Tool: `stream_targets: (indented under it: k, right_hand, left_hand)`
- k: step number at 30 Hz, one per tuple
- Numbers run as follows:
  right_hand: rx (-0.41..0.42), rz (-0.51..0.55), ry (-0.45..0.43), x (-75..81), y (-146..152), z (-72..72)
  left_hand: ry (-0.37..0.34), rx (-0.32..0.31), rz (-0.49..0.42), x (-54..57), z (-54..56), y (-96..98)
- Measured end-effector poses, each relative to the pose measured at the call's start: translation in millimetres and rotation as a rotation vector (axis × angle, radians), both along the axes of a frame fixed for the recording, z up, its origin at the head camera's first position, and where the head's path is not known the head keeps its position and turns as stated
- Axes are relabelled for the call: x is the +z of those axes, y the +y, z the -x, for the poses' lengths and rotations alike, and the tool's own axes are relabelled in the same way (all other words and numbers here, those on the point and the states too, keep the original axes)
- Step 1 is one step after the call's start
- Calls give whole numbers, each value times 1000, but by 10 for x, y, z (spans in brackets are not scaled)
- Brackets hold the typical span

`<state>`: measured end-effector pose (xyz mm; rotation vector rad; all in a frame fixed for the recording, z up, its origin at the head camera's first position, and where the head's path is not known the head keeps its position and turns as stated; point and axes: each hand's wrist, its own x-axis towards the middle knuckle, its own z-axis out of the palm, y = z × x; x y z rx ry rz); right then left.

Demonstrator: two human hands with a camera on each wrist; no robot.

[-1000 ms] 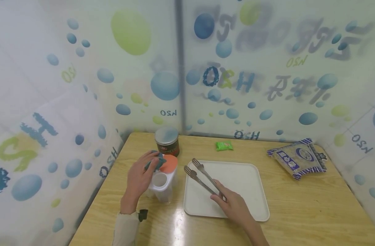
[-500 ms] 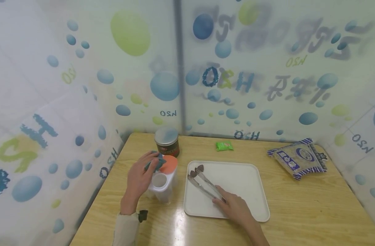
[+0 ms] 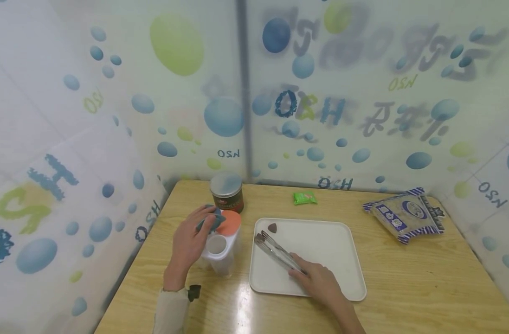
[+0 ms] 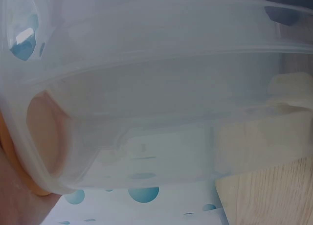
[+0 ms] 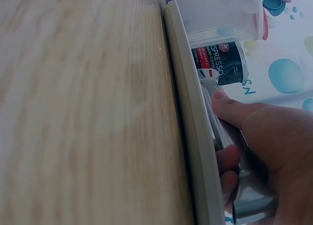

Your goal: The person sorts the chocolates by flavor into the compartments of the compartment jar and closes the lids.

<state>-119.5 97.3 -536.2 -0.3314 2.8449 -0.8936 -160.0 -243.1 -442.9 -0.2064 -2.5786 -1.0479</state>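
My left hand (image 3: 188, 237) holds a blue-teal lid (image 3: 211, 223) at the top of a clear plastic container (image 3: 224, 264). An orange lid (image 3: 230, 223) sits beside it, and one round opening of the container is uncovered at the front. In my right hand (image 3: 318, 279) are metal tongs (image 3: 279, 255) with forked tips, gripped near their hinged end. The tips are drawn together around a small brown piece (image 3: 259, 239) over the white tray (image 3: 325, 246). A second brown triangular piece (image 3: 273, 228) lies behind the tips on the tray.
Behind the container stands an espresso tin (image 3: 228, 195) with a metallic lid. A green packet (image 3: 305, 198) lies beyond the tray, and a blue-and-white striped bag (image 3: 404, 215) rests at the right. Printed sheets (image 3: 296, 139) enclose the wooden table (image 3: 404, 287).
The tongs came down from above the tray, and their spread tips closed around the nearer brown piece. My left hand, the lid and the container stayed in place.
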Motion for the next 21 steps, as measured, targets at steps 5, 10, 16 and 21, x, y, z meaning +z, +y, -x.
stream_targets:
  k: [5,10,16,21]
  right_hand:
    - [-4,-4,16,10,-1,-13]
    - [-11,3,23,25,7,-24]
    - [-35,54,45,86,13,-38]
    - [-52,59,43,124,13,-3]
  left_hand:
    - [9,-3,9,-12,3,-2]
    - [10,-2,8,-25,5,-5]
    - [-4,1,3,-33,3,-13]
    - [1,-1,1,-26,4,-16]
